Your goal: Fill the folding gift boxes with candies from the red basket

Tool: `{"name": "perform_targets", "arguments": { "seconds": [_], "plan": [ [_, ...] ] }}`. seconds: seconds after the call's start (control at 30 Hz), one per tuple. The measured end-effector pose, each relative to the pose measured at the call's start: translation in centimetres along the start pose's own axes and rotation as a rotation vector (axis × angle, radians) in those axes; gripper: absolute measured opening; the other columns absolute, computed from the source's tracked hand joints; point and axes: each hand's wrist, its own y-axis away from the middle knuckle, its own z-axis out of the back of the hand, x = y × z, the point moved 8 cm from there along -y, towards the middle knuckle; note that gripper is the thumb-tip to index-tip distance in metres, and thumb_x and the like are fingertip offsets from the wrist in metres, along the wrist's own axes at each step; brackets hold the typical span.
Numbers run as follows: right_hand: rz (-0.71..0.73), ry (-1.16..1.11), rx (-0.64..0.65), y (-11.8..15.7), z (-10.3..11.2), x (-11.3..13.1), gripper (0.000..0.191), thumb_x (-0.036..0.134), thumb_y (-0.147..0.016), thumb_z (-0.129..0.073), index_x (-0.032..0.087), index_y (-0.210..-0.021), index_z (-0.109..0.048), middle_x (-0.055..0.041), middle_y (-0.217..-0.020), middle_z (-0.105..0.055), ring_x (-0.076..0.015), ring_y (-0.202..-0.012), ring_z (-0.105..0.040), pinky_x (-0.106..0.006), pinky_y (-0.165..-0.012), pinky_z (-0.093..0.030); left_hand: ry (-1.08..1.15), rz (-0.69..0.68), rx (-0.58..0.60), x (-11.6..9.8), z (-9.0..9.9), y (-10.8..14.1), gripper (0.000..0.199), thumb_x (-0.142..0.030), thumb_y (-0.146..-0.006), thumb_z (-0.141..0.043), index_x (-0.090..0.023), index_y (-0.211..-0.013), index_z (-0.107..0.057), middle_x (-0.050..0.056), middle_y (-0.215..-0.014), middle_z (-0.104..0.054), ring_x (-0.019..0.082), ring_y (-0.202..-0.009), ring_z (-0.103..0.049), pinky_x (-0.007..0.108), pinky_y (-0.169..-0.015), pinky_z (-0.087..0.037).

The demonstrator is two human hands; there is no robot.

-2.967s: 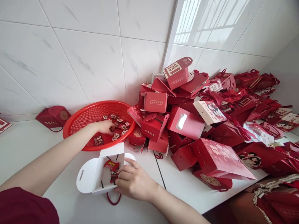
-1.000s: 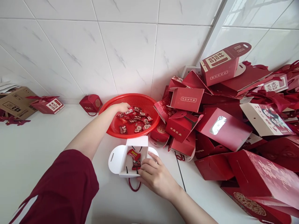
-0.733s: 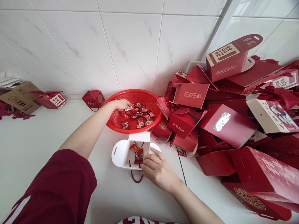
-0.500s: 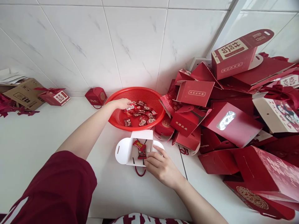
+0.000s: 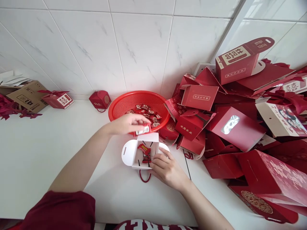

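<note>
My left hand (image 5: 128, 124) pinches a red-and-white wrapped candy (image 5: 143, 129) over the near rim of the red plastic basket (image 5: 117, 108). Several wrapped candies (image 5: 153, 116) lie inside that basket. Just in front stands a small open gift box (image 5: 128, 154), white inside, its flaps spread and a dark red cord handle (image 5: 144, 181) toward me. Red-wrapped sweets (image 5: 145, 153) rest at its bottom. My right hand (image 5: 169, 169) grips the box's right side, fingers curled at the wall and flap; the thumb is partly hidden.
A tall heap of red gift boxes (image 5: 235, 127) fills the right side of the white counter (image 5: 72, 143). Two closed red boxes (image 5: 100, 99) stand by the tiled wall (image 5: 141, 48). Farther left are a brown carton (image 5: 27, 97) and dark red ribbons (image 5: 11, 108).
My left hand has come out of the basket toward me, carrying a candy to just above the open box. My right hand stays at the box. The view has shifted slightly.
</note>
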Motion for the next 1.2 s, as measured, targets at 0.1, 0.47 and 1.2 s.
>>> {"name": "perform_targets", "arguments": {
  "seconds": [0.1, 0.47, 1.2],
  "plan": [
    [0.006, -0.004, 0.007, 0.0, 0.0, 0.1, 0.007, 0.024, -0.097, -0.06, 0.019, -0.093, -0.064, -0.0002, -0.082, -0.068, -0.016, -0.094, -0.064, -0.045, -0.116, -0.038, -0.073, 0.013, 0.033, -1.2, -3.6, 3.1, 0.033, -0.041, -0.085, -0.063, -0.031, -0.115, -0.07, 0.0, -0.095, -0.074, 0.016, -0.079, -0.069, 0.024, -0.067, -0.055],
    [-0.215, -0.076, -0.196, 1.1, 3.3, -2.9, 0.035, 0.037, -0.1, -0.051, 0.019, -0.13, -0.055, -0.0138, -0.124, -0.064, -0.0258, -0.117, -0.059, -0.054, -0.109, -0.041, -0.173, -0.146, -0.875, 0.6, -1.9, 10.0, 0.013, -0.026, -0.092, -0.057, -0.025, -0.102, -0.065, 0.003, -0.103, -0.066, 0.015, -0.09, -0.064, 0.028, -0.077, -0.055],
    [-0.718, -1.028, -0.195, 3.2, 0.8, -8.0, 0.025, 0.029, -0.095, -0.052, 0.026, -0.12, -0.051, -0.0082, -0.146, -0.05, -0.0228, -0.129, -0.054, -0.042, -0.105, -0.048, 0.278, -0.034, -0.428, 7.4, -12.2, 11.1, 0.071, -0.037, -0.075, -0.079, -0.028, -0.137, -0.045, 0.009, -0.129, -0.06, 0.032, -0.112, -0.062, 0.043, -0.089, -0.056]
  ]
}}
